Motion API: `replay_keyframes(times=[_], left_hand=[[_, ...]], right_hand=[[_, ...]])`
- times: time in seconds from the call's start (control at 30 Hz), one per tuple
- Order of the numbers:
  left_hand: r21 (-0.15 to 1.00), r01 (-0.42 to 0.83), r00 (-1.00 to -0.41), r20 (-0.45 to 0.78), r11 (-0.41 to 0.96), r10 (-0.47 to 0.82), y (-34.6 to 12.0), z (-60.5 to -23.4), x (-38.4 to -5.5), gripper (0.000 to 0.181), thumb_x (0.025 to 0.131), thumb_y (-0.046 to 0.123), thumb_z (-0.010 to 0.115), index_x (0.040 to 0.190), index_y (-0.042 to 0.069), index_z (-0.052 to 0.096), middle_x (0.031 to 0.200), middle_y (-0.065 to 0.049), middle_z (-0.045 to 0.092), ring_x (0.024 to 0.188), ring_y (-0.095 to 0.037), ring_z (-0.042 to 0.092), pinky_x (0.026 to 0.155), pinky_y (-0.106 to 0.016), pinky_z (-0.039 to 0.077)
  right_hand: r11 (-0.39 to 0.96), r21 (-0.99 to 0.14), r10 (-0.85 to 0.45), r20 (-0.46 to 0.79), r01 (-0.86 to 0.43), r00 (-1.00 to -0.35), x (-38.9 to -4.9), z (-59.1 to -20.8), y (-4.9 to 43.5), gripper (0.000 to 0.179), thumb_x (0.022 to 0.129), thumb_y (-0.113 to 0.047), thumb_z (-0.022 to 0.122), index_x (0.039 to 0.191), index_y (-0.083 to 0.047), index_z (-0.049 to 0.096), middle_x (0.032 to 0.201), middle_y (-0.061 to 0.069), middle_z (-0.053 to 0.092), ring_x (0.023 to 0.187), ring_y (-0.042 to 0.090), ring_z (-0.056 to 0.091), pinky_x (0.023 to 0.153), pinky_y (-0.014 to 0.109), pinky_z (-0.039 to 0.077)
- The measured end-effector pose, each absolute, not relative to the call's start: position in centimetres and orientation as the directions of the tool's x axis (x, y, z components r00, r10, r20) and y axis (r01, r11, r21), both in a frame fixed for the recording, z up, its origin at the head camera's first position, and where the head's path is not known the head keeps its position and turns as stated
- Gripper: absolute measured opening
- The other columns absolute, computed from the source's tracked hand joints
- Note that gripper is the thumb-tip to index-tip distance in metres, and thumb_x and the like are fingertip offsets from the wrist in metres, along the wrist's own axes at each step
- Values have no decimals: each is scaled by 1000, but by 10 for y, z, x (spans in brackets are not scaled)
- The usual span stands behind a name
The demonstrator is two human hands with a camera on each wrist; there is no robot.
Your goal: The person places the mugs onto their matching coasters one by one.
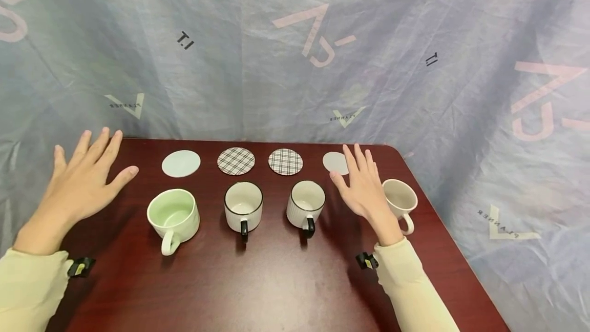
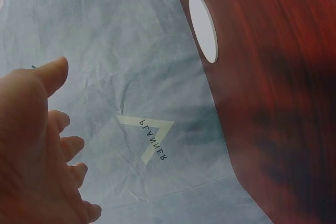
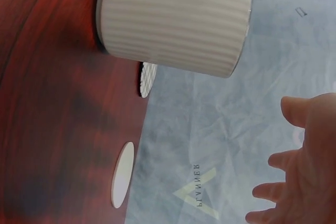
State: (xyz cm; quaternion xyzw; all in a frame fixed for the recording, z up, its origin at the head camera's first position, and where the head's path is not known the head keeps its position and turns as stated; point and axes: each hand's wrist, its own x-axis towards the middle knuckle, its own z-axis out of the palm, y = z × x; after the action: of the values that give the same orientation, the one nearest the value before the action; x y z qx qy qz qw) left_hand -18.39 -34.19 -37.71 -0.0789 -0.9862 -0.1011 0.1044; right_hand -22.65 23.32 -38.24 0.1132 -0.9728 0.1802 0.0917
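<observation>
My left hand (image 1: 85, 183) hovers at the table's left side with its fingers spread, holding nothing. To its right stands a pale green mug (image 1: 174, 216). My right hand (image 1: 361, 186) is held over the right part of the table, fingers straight, with nothing in it. It partly covers a plain white coaster (image 1: 333, 162) and the edge of a cream mug (image 1: 401, 196). Two ribbed white mugs with black handles, a left one (image 1: 243, 208) and a right one (image 1: 306, 205), stand between the hands. In the right wrist view a ribbed mug (image 3: 173, 19) looms close.
Behind the mugs lie another plain white coaster (image 1: 181, 163) and two checked coasters, one on the left (image 1: 236, 161) and one on the right (image 1: 286, 162). The dark red wooden table (image 1: 258, 286) meets a grey printed cloth (image 1: 230, 65) at its back and right edges.
</observation>
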Motion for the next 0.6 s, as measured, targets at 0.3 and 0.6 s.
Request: replay_keyframes(times=[0.3,0.6], left_hand=[[271,221,-959,237,937,157,-340,-371,-195,87,111,51,47,171,12,-1,177,-19,-5,163,-41,-10,123,-71,-12],[370,227,-965,207,901,158,-339,-363,-209,88,109,50,53,172,19,-1,178,-15,-1,163,-44,0,123,-74,7]], right_hand=[[878,-417,-172,187,-237,-967,-225,-369,225,79,110,-59,42,173,-21,15,179,12,5,165,38,-3,126,68,16],[782,-550,-204,222,-295,-954,-224,-353,207,76,110,-58,44,171,-19,22,178,10,15,164,37,10,126,67,19]])
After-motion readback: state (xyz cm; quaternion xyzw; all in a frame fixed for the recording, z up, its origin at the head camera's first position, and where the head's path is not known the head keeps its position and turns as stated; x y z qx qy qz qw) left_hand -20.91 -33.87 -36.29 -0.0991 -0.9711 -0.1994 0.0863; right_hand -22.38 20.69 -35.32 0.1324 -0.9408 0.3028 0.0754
